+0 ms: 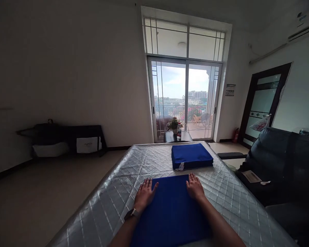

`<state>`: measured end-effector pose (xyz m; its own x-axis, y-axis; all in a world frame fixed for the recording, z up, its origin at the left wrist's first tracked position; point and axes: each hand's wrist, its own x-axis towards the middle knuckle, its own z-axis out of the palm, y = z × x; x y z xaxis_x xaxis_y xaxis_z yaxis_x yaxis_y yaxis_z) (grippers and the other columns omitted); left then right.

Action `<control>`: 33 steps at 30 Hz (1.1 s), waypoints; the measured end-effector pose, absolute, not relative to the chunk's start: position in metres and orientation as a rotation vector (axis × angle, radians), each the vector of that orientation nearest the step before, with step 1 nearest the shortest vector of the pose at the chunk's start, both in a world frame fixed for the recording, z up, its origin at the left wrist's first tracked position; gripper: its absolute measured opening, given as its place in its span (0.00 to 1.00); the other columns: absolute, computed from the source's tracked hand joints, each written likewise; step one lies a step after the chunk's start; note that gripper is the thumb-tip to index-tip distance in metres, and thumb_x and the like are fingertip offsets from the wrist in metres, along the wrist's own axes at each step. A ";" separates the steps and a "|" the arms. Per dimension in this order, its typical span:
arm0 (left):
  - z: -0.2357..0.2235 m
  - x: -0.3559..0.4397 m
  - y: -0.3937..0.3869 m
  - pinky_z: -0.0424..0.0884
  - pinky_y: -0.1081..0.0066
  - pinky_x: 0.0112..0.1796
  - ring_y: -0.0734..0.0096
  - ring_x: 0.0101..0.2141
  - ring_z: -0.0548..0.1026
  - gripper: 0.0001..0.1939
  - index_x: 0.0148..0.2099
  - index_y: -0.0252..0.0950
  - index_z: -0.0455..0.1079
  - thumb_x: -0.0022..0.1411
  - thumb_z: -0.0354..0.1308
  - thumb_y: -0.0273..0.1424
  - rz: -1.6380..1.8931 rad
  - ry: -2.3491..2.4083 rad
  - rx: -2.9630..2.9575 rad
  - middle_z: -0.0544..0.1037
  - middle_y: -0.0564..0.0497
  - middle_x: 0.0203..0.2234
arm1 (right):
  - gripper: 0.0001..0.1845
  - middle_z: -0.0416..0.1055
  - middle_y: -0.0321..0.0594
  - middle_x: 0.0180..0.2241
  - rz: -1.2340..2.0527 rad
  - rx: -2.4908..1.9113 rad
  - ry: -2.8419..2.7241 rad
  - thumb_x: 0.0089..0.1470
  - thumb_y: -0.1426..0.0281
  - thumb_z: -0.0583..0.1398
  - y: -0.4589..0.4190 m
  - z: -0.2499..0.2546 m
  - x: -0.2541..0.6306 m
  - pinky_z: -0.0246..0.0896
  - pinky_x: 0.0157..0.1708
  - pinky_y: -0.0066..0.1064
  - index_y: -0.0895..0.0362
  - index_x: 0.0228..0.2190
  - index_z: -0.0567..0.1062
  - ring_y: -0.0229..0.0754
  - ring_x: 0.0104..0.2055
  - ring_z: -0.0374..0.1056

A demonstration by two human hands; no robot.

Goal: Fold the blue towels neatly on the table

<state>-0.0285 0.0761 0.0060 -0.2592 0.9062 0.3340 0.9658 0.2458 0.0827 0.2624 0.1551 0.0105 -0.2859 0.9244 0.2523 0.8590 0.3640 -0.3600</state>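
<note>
A flat blue piece of fabric (171, 209) lies on the silver quilted table cover (113, 202) right in front of me. My left hand (145, 193) rests on its far left edge, palm down with the fingers stretched forward. At the far right edge, my right hand (194, 186) lies flat too, fingers extended. Neither hand grips anything. Just beyond my hands sits a neat stack of folded blue fabric (192, 154), with a small white label (181, 166) at its front left corner.
A black armchair (270, 161) stands along the table's right side, with a brown notebook-like item (251, 176) on it. Behind the table is a small dark table (170, 138) bearing a potted plant (174, 124) and a bottle (179, 131). A dark bench (67, 132) stands by the left wall.
</note>
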 end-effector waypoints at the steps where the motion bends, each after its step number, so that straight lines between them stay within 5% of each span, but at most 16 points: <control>1: 0.006 -0.029 0.075 0.53 0.52 0.68 0.53 0.71 0.55 0.43 0.72 0.27 0.51 0.70 0.25 0.53 -0.412 -2.300 -1.749 0.57 0.37 0.71 | 0.38 0.41 0.46 0.74 0.213 -1.555 -2.215 0.65 0.59 0.39 0.155 0.011 0.262 0.29 0.72 0.39 0.65 0.70 0.49 0.43 0.76 0.37; 25: 0.010 -0.023 0.073 0.53 0.55 0.68 0.50 0.71 0.52 0.46 0.72 0.22 0.50 0.69 0.33 0.56 -0.402 -2.307 -1.740 0.54 0.33 0.71 | 0.38 0.44 0.46 0.73 0.187 -1.585 -2.207 0.65 0.59 0.41 0.157 0.009 0.261 0.30 0.72 0.38 0.65 0.70 0.49 0.43 0.76 0.37; 30: 0.022 -0.005 0.085 0.52 0.42 0.67 0.38 0.70 0.54 0.49 0.70 0.16 0.54 0.68 0.32 0.57 -0.413 -2.360 -1.687 0.58 0.25 0.69 | 0.38 0.44 0.45 0.73 0.200 -1.570 -2.203 0.65 0.58 0.40 0.157 0.009 0.261 0.31 0.72 0.38 0.64 0.70 0.50 0.43 0.76 0.37; 33: 0.022 0.042 0.100 0.53 0.44 0.67 0.42 0.70 0.54 0.47 0.70 0.22 0.56 0.69 0.29 0.56 -0.460 -2.230 -1.834 0.59 0.30 0.69 | 0.38 0.45 0.46 0.73 0.204 -1.572 -2.198 0.65 0.59 0.41 0.158 0.009 0.261 0.32 0.72 0.39 0.65 0.70 0.50 0.43 0.76 0.38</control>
<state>0.0418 0.1000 0.0216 -0.1990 0.9116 0.3597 0.9795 0.1736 0.1018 0.2612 0.1580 0.0087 -0.2663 0.9293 0.2560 0.8661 0.3472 -0.3596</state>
